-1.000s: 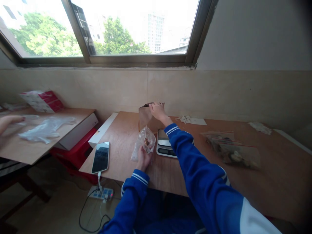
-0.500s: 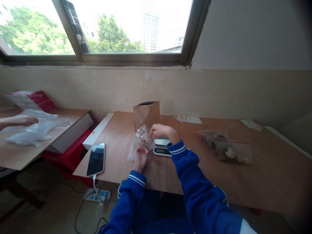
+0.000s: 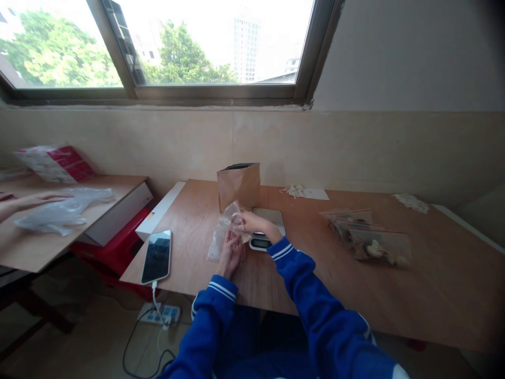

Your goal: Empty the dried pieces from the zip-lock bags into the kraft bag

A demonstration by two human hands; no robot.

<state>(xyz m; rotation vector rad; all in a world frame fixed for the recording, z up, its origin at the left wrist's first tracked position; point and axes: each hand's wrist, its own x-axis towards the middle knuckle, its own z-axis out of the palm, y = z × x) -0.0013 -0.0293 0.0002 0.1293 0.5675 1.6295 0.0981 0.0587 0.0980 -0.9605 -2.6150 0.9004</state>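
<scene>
My left hand [image 3: 231, 253] is closed on the lower right part of a clear zip bag [image 3: 218, 239], which it holds up over the table. At the bag's mouth, my right hand [image 3: 254, 222] is closed on the plastic; its fingertips are partly hidden by the shiny film. A small pale piece shows below the right fingers, too unclear to name. Under the right wrist lies a kitchen scale [image 3: 260, 243], its display facing me and its plate partly covered. Just behind the bag stands an open brown paper bag [image 3: 239, 187].
Filled zip bags [image 3: 379, 247] of dried pieces lie to the right. White scraps [image 3: 294, 191] sit beside a white card [image 3: 315, 195] at the back. A phone [image 3: 157, 257] charges at the left edge. A co-worker's hand [image 3: 43, 198] touches plastic bags [image 3: 63, 213] on the neighbouring table.
My right hand has come down from above the scale to the bag's mouth, uncovering the scale's plate. The co-worker's hand has shifted and flattened over the plastic.
</scene>
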